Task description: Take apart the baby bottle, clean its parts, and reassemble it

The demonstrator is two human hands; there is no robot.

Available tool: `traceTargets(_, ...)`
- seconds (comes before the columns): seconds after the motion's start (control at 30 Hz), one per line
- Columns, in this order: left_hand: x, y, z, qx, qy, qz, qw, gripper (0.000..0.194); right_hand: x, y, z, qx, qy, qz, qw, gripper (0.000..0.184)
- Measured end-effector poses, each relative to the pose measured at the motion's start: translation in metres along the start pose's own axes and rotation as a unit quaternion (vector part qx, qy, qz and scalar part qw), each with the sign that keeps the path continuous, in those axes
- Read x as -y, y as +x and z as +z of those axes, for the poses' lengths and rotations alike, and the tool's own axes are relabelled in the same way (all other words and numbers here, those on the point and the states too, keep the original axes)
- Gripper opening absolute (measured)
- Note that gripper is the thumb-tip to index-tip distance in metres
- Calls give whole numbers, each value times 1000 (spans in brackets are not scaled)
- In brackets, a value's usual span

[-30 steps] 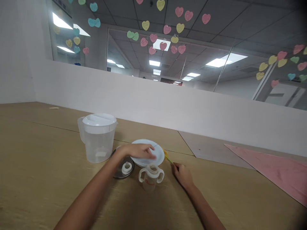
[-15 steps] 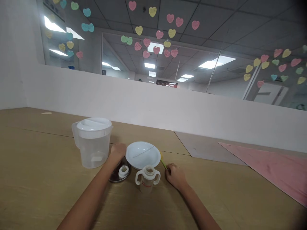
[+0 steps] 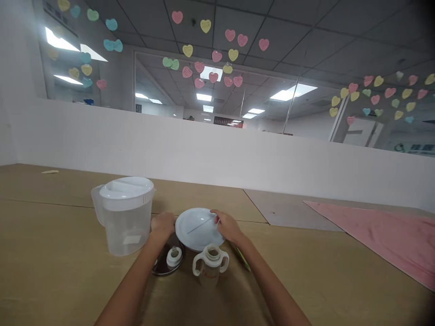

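My left hand is curled closed at the left side of a white bowl, against its rim; its fingertips are hidden. My right hand reaches over the bowl's right side, thumb and fingers pinched at the upper end of a thin straight rod lying across the bowl. In front of the bowl stands an uncapped baby bottle with two white handles. A white nipple cap sits on a dark round tray, partly behind my left forearm. Beside my right forearm lies a green-handled brush, partly covered.
A clear lidded pitcher stands left of my left hand. A pink cloth lies on the table at the right. Behind is a white low wall with glass above it. A small flat pale piece lies far left.
My right hand has let go of the green-handled brush, leaving it on the table, and moved up and left to the rod in the bowl. My left hand stays by the bowl. The view has shifted slightly.
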State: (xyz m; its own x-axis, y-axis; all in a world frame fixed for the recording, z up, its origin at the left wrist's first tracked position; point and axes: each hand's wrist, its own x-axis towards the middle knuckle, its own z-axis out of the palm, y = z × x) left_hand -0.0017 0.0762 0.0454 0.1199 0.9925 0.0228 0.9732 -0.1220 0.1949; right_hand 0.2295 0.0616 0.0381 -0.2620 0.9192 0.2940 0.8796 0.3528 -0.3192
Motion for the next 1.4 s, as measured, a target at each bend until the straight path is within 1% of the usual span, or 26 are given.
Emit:
traceTargets(0.07,3,-3,-9,5,17,-25,1000,17,5,14,11,53,9,-13,998,60)
traceTargets(0.17,7,-11,-26,20,32,-46,998,14,7,26,31,84,12,-20,996,54)
traceTargets(0.23,8,-19,-39,31,26,-39,998,5,8,30,42,84,13,-13,996,46)
traceTargets(0.27,9,-24,-46,34,21,-30,999,4,9,32,45,79,14,-7,997,40)
traceTargets(0.3,9,-28,-53,29,12,-18,999,9,10,33,46,68,17,-1,998,35)
traceTargets(0.33,8,-33,-59,16,-1,-4,1000,11,11,34,45,53,22,4,998,31)
traceTargets(0.4,5,-39,-68,-40,-67,41,996,13,15,37,34,11,39,11,999,25)
traceTargets(0.47,0,-42,-71,-88,-160,96,978,13,20,37,15,-41,62,14,997,24)
traceTargets(0.5,-3,-41,-71,-97,-205,118,967,13,23,36,3,-68,75,14,995,24)
traceTargets(0.57,-11,-39,-67,-91,-262,150,949,13,33,29,-23,-120,115,4,986,23)
traceTargets(0.6,-15,-37,-64,-86,-275,159,944,14,38,23,-36,-171,198,-13,965,18)
traceTargets(0.63,-19,-36,-62,-84,-280,169,941,16,44,17,-49,-210,272,-32,939,16)
traceTargets(0.67,-24,-35,-60,-86,-280,181,939,18,51,9,-61,-231,335,-44,913,22)
traceTargets(0.73,-32,-35,-57,-91,-277,208,934,20,62,-5,-79,-238,415,-66,876,31)
traceTargets(0.8,-40,-36,-56,-91,-288,233,925,21,70,-16,-89,-217,456,-85,859,28)
traceTargets(0.9,-48,-38,-56,-83,-316,252,911,23,77,-23,-93,-195,487,-105,845,20)
traceTargets(1.0,-51,-38,-54,-72,-331,252,907,25,80,-22,-90,-205,507,-118,829,18)
traceTargets(1.07,-51,-38,-53,-67,-338,255,904,27,81,-20,-87,-215,508,-121,826,18)
traceTargets(1.23,-49,-40,-54,-82,-344,258,899,24,82,-18,-81,-213,466,-123,850,15)
traceTargets(1.4,-45,-40,-56,-72,-368,224,899,25,82,-22,-83,-210,428,-133,869,10)
